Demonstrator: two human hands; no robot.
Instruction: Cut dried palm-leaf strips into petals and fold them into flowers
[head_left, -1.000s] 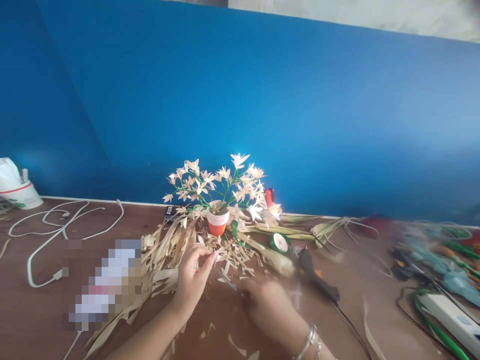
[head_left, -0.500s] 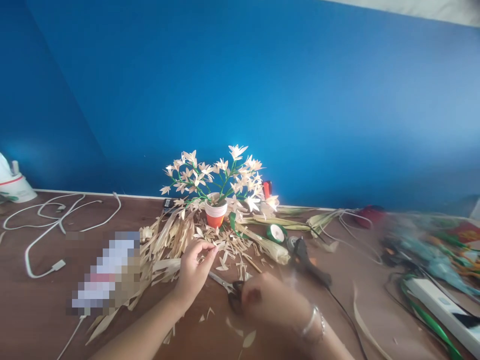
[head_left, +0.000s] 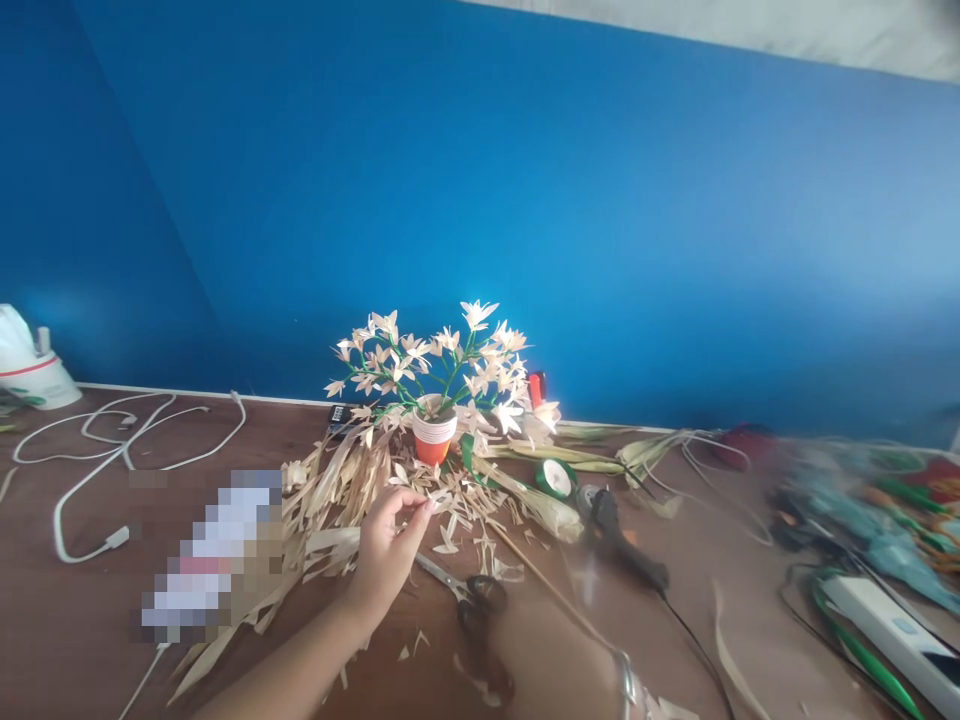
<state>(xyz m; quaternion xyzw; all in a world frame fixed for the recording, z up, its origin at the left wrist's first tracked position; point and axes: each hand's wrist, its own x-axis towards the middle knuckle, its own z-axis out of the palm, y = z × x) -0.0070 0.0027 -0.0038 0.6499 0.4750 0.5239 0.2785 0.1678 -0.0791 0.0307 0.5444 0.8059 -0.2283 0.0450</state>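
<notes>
My left hand (head_left: pixel 386 548) rests on the brown table (head_left: pixel 90 620) with thumb and fingertips pinched on a small pale husk petal (head_left: pixel 429 503). It sits at the edge of a pile of cut husk strips and petals (head_left: pixel 337 490). Black-handled scissors (head_left: pixel 471 598) lie on the table just right of that hand, with nothing touching them. Only a smeared wrist with a silver bracelet shows of my right hand (head_left: pixel 628 688) at the bottom edge; its fingers cannot be made out. A thin stick (head_left: pixel 547 590) slants from the husk pile toward that wrist.
Behind the pile stands an orange cup of husk flowers on green stems (head_left: pixel 435 385). A green tape roll (head_left: pixel 556 480) and a black glue gun (head_left: pixel 622 545) lie to the right. White cables (head_left: pixel 112 450) cross the left side; a power strip (head_left: pixel 892 630) sits far right. A blue wall backs the table.
My right hand has let go of the scissors and drawn back to the lower right, almost out of view. The scissors now lie on the table. My left hand has kept its pinch.
</notes>
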